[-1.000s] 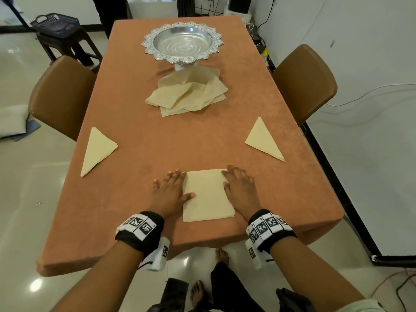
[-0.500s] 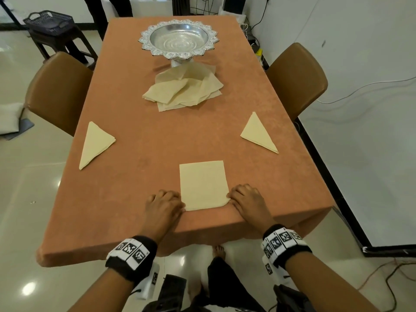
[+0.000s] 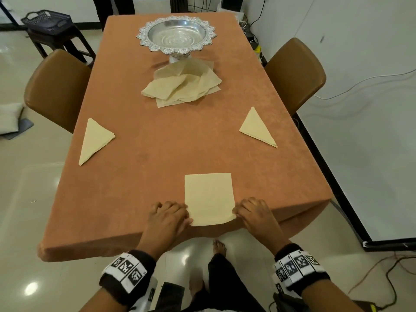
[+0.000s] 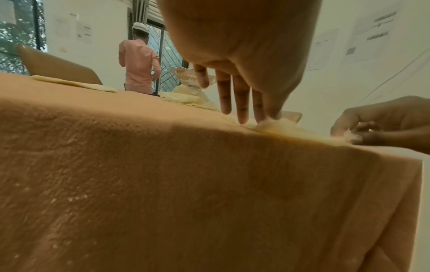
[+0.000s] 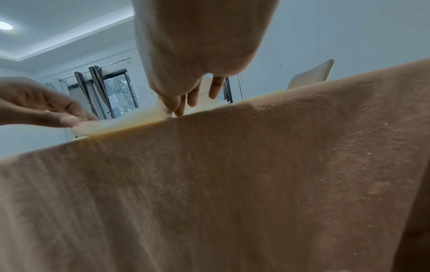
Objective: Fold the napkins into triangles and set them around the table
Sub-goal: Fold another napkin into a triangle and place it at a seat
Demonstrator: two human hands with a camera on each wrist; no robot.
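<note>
A cream napkin (image 3: 209,198), folded to a rectangle, lies flat at the near edge of the orange-clothed table (image 3: 157,154). My left hand (image 3: 167,216) pinches its near left corner (image 4: 271,122), and my right hand (image 3: 253,211) pinches its near right corner (image 5: 171,112). Two napkins folded into triangles lie on the cloth, one at the left (image 3: 94,140) and one at the right (image 3: 257,128). A loose pile of unfolded napkins (image 3: 183,86) sits further back, in front of the silver bowl.
A silver pedestal bowl (image 3: 176,36) stands at the far end of the table. Brown chairs flank the table at left (image 3: 54,88) and right (image 3: 295,73). A person in a pink shirt (image 4: 139,62) stands beyond the table. A black basket (image 3: 47,20) rests on a stool.
Both hands slid back from lying flat along the napkin's sides to its near corners and now pinch them. The napkin has stayed in place.
</note>
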